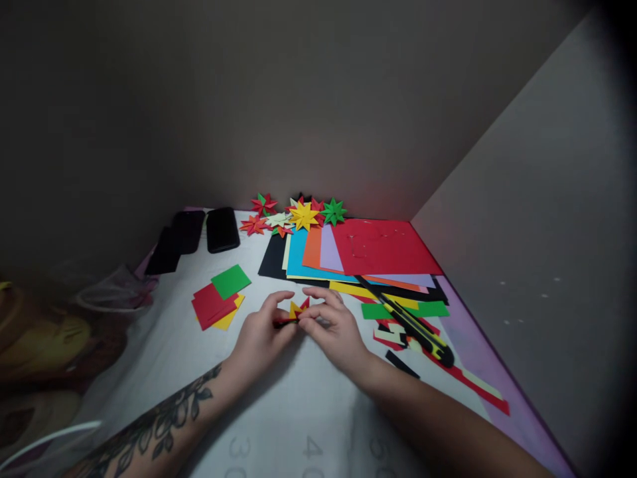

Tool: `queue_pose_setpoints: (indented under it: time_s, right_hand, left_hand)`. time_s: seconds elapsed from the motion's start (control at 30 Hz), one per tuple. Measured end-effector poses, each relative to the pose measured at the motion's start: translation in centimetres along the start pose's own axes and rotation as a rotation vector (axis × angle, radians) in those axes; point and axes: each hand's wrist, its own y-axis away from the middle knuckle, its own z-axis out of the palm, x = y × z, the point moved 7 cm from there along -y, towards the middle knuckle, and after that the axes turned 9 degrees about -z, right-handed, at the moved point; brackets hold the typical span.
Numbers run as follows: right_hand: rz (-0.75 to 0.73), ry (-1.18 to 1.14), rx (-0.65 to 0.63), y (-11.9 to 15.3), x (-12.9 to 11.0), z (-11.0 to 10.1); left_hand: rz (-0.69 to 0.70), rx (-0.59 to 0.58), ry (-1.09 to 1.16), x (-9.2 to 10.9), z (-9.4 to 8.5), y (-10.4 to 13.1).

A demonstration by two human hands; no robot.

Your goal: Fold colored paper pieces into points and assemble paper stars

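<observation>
Between my two hands is a small folded paper star (294,312) with yellow and red points, partly hidden by the fingers. My left hand (266,325) pinches its left side between thumb and fingers. From the right, my right hand (334,324) closes thumb and fingertips on the other side of it. Left of the hands lie loose paper squares: a green one (231,282), a red one (212,305) and a yellow one (229,315), overlapping. Finished-looking folded stars, such as a yellow star (304,216) and a green star (334,212), sit at the back.
A fanned stack of coloured sheets, topped by a red sheet (388,247), lies behind the hands. On the right, a black and yellow utility knife (415,326) rests over paper scraps (478,388). Phones (223,230) lie at the back left. A wall (318,99) borders the table.
</observation>
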Motion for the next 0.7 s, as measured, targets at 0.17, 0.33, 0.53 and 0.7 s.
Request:
queue_pose_setpoints:
  time_s: [0.17, 0.33, 0.53, 0.7]
  right_hand:
    - [-0.253, 0.173, 0.050, 0.3, -1.5, -0.4]
    - [-0.371, 0.253, 0.061, 1.0, -2.6, -0.3]
    - [-0.339, 0.212, 0.053, 0.9, -3.0, -0.2]
    - [-0.017, -0.050, 0.088, 0.6, -0.5, 0.2]
  left_hand:
    - [-0.029, -0.012, 0.094, -0.1, 0.1, 0.0]
    - [0.038, -0.022, 0.089, 0.3, 0.3, 0.7]
    - [0.124, -0.016, 0.029, 0.9, 0.3, 1.1]
    - [-0.011, -0.059, 0.151, 0.8, 0.6, 0.7]
